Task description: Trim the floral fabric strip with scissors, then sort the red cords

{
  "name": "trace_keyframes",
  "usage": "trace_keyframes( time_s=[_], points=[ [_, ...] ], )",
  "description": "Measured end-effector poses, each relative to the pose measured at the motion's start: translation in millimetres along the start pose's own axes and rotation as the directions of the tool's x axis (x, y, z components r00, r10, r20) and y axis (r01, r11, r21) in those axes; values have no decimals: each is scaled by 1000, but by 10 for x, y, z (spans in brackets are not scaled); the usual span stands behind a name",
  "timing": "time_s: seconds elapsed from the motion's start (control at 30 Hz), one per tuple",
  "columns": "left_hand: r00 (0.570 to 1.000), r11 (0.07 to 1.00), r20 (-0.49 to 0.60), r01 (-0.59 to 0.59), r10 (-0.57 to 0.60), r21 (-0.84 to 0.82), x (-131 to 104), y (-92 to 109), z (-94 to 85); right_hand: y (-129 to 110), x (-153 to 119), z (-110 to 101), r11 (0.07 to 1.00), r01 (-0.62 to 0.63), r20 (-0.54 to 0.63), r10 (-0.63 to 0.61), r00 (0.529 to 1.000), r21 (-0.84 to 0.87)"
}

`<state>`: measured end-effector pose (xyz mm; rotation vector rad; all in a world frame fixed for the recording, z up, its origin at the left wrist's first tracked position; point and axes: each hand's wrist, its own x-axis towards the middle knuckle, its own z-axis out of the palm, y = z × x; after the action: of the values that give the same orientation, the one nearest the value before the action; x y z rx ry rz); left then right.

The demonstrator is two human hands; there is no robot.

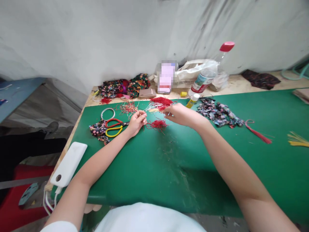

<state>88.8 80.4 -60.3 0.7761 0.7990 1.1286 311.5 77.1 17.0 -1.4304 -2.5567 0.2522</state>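
My left hand (138,123) is closed in a pinch at the scissors' (114,127) blades; what it holds is too small to make out. Just right of it lies a loose bunch of red threads (158,124). My right hand (177,114) hovers by the near edge of a bigger pile of red tassels (164,101) with pale cords, its fingers bent together, their tips partly hidden. Behind my left hand a tangle of red and beige cords (127,108) rests on the green mat (149,170).
A glue stick (192,101), a bottle (204,79) and a propped phone (166,77) stand at the back. Floral cloth pieces (218,112) lie right, near a pink tassel (259,132). A white power bank (69,164) sits at the left edge.
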Motion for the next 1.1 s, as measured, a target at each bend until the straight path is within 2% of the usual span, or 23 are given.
trace_keyframes(
  time_s=[0.07,0.13,0.23,0.4,0.57,0.9,1.1],
  points=[
    [1000,1000,2,0,0,-2,1,-3,-3,38,37,59,980,-147,25,151,988,-135],
    [1000,1000,4,1,-1,-3,1,-4,-5,76,78,124,933,-267,-1,275,962,-239],
    [1000,1000,6,4,-4,-2,1,-1,-5,138,128,239,904,-329,-13,339,941,-273],
    [1000,1000,-1,9,-9,7,2,8,-1,219,170,423,908,-336,-33,339,940,-249],
    [1000,1000,-6,15,-15,15,-10,15,8,281,179,468,905,-361,-113,343,932,-226],
    [1000,1000,-10,17,-17,22,-6,20,16,286,169,359,926,-339,-292,283,914,-165],
    [1000,1000,-6,20,-19,23,-6,20,15,231,126,170,977,-213,-455,190,870,-1]
  ],
)
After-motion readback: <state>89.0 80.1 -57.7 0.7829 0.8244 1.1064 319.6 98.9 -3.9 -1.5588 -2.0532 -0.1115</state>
